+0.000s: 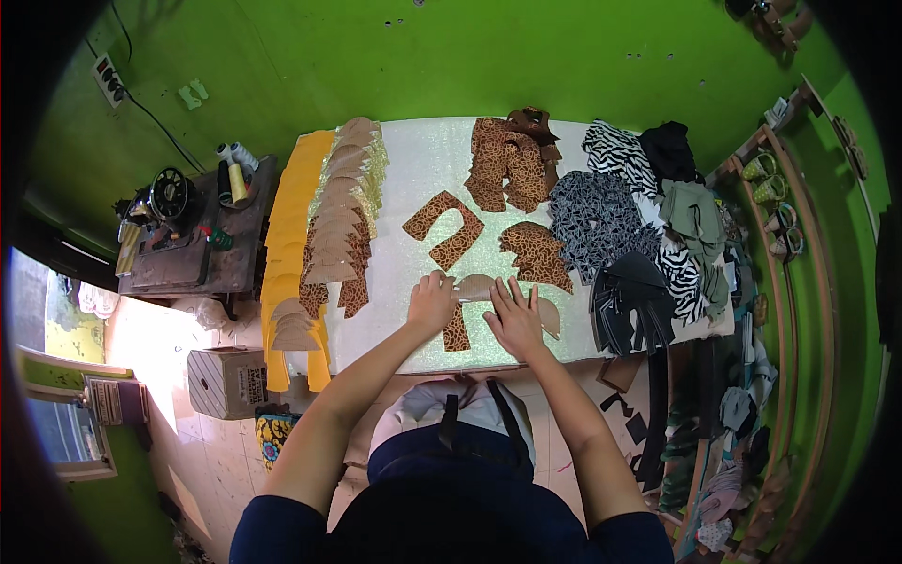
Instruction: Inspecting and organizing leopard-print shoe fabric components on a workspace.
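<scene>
Left hand (431,301) lies knuckles up on the desk (413,193), fingers curled together over the left end of a tan curved piece (477,286); I cannot tell whether it pinches that piece or only presses it. Right hand (516,318) lies flat with fingers spread, palm down on the same tan curved piece, which rests near the front edge of the desk between my two hands and runs out to the right beneath the right hand. I note a narrow leopard-print strip (457,331) lying just below the tan piece, between the two wrists, touching or nearly touching it. Further back on the desk I see a U-shaped leopard-print cutout (443,226), apart from both hands, and a scalloped leopard-print piece (536,254) just beyond the right hand's fingertips. A heap of leopard-print pieces (507,164) sits at the far edge. To the left stands a row of overlapping tan cutouts (340,211), beside a stack of yellow sheets (291,226) hanging over the desk's left side. To the right lie grey patterned fabric (594,216), zebra-print fabric (615,150) and a fan of black pieces (629,301). Left of the desk I record a sewing machine (164,202) on a dark stand and a cardboard box (225,381) on the floor.
</scene>
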`<state>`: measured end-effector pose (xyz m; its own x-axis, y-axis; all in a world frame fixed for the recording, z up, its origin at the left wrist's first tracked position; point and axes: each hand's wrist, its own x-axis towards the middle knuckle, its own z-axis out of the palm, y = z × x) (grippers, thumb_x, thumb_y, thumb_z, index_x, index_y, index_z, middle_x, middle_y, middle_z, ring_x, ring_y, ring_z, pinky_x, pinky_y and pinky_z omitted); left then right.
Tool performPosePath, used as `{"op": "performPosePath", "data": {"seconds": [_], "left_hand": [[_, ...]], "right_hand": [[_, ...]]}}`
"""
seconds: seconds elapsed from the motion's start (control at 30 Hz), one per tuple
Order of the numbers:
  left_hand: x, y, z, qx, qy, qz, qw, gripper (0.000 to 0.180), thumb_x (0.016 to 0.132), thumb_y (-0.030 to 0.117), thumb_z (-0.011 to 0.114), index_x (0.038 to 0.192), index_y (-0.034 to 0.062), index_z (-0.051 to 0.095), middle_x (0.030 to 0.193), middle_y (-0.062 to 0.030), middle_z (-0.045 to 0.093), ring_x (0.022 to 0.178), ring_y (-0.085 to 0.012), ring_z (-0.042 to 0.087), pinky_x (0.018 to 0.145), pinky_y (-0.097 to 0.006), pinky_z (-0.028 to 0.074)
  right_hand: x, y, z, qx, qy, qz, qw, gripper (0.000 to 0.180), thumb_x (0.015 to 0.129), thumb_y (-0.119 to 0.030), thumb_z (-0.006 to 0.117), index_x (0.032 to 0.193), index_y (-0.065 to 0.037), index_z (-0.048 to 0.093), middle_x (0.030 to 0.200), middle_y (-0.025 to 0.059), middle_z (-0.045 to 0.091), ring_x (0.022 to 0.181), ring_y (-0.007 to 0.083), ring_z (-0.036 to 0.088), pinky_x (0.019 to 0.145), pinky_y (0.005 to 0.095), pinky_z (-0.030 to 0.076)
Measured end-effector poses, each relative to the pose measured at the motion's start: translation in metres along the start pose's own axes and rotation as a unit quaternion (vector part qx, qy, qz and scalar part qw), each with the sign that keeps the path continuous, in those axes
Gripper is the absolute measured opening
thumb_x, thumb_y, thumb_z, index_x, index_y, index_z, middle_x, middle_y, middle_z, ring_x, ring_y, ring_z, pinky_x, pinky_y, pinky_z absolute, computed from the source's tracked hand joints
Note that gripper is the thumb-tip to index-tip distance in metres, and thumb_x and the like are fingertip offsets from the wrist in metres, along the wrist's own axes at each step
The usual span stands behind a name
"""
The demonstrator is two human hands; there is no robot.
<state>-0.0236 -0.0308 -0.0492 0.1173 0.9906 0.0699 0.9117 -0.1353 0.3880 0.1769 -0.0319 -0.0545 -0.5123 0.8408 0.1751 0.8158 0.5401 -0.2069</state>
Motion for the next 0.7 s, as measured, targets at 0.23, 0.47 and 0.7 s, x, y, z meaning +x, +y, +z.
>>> {"op": "performPosePath", "data": {"seconds": [0.23,0.47,0.7], "left_hand": [[0.000,0.013,0.001,-0.090,-0.080,-0.122,0.985,0.026,0.073,0.016,0.062,0.096,0.0056,0.054,0.100,-0.0147,0.053,0.096,-0.0301,0.052,0.080,-0.040,0.043],[-0.007,0.002,-0.008,-0.297,-0.105,-0.104,0.943,0.018,0.074,0.009,0.063,0.086,0.0030,0.052,0.079,-0.0146,0.061,0.077,-0.0266,0.060,0.069,-0.034,0.046],[-0.026,-0.016,-0.050,-0.302,-0.029,-0.158,0.940,0.019,0.075,0.008,0.064,0.090,0.0027,0.053,0.077,-0.0102,0.059,0.075,-0.0190,0.057,0.069,-0.030,0.045]], "right_hand": [[0.004,0.002,-0.009,0.009,-0.025,0.029,0.999,0.048,0.088,-0.036,0.044,0.130,-0.014,0.041,0.138,0.0207,0.027,0.131,0.0365,0.016,0.103,0.0580,0.007],[0.033,0.019,-0.015,0.174,0.008,0.032,0.984,0.046,0.075,-0.016,0.062,0.119,-0.010,0.048,0.114,0.0136,0.051,0.114,0.0309,0.041,0.101,0.0473,0.023],[0.069,0.000,-0.021,0.289,-0.104,0.033,0.951,0.017,0.082,-0.014,0.056,0.096,-0.005,0.053,0.083,0.0150,0.061,0.082,0.0308,0.059,0.078,0.0382,0.043]]}}
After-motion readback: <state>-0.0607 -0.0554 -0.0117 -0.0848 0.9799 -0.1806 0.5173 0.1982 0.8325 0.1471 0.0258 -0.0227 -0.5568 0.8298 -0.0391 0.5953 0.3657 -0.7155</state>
